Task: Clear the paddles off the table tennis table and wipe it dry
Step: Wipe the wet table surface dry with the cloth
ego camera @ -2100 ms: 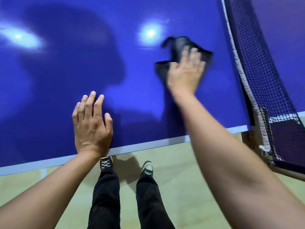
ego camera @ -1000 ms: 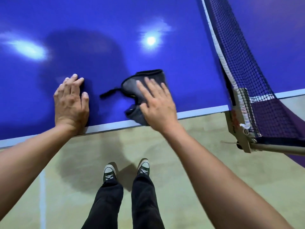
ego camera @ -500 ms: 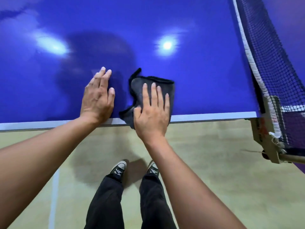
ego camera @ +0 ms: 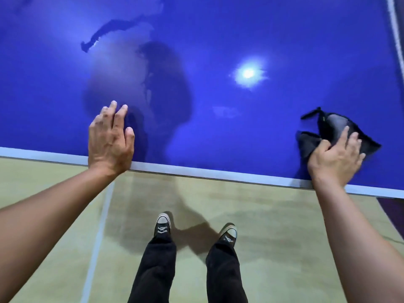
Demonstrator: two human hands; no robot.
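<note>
The surface [ego camera: 218,40], blue with a white edge, fills the upper view. Our left hand [ego camera: 109,141] rests flat on it at the near edge, fingers loose, holding nothing. Our right hand [ego camera: 334,160] presses the dark cloth [ego camera: 328,127] down by the same edge, fingers straight, hiding the cloth's near part. We cannot make out the dark streak [ego camera: 113,32] far left. The net [ego camera: 396,25] is cut off at top right.

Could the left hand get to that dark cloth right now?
Probably, with a sideways stretch: only bare table lies between the left hand and the cloth, though the right hand presses on it.
</note>
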